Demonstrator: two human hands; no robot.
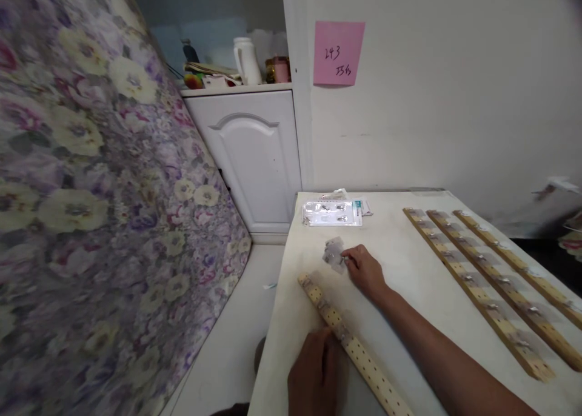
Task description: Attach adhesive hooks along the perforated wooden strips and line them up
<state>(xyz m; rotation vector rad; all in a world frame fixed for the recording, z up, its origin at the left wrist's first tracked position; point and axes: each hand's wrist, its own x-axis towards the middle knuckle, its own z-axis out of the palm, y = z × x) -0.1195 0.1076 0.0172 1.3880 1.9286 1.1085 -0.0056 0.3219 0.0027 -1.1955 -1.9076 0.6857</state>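
Observation:
My right hand [365, 273] pinches a small clear hook piece [342, 259] at the edge of a loose pile of clear adhesive hooks [333, 252] on the white table. Below it, a pale wooden strip [364, 358] with rows of holes lies at a slant. Several clear hook pieces [324, 305] sit along the strip's far part, while its near part shows bare holes. Beside the strip's left edge rests my left hand [313, 370], its fingers curled closed against or very near the wood. Whatever those fingers hold is hidden.
Three wooden strips [477, 288] bearing clear hooks lie along the table's right side. Clear plastic packaging [331, 213] is at the back left of the table [386, 222]. A floral curtain [113, 191] hangs at left, and a white cabinet [248, 161] stands beyond.

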